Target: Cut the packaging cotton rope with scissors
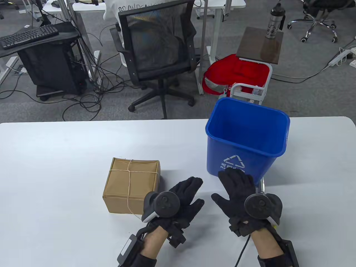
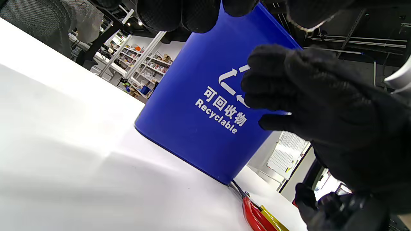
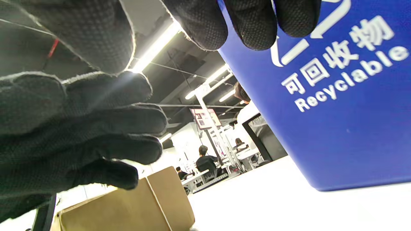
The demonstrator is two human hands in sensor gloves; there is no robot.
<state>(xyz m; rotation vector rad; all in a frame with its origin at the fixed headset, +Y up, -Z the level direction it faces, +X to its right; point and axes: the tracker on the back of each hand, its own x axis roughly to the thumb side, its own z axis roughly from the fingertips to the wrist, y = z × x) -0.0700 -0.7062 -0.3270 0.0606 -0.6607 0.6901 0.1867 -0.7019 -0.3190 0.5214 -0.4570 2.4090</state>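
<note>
Both hands hover over the white table [image 1: 55, 167] with nothing in them. The left hand [image 1: 180, 200] has its fingers [image 1: 194, 185] straight and a little spread, pointing far and to the right. The right hand [image 1: 239, 192] is also flat and open, its fingers [image 1: 233, 175] pointing far, toward the near wall of the blue bin [image 1: 244, 139]. I cannot tell if they touch the bin.

The brown box [image 1: 132, 185] sits on the table, just left of the left hand. The cotton rope [image 1: 129, 178] is tied around it in a cross. One line runs from near to far over the top and down the near side. The other runs left to right across the top. A knot sits where they meet, close to the far edge.

The scissors [image 2: 257, 215] lie on the table at the near right corner of the bin, mostly hidden under the right hand. In the left wrist view their red and yellow handles show, and the blade end points toward the bin.
</note>
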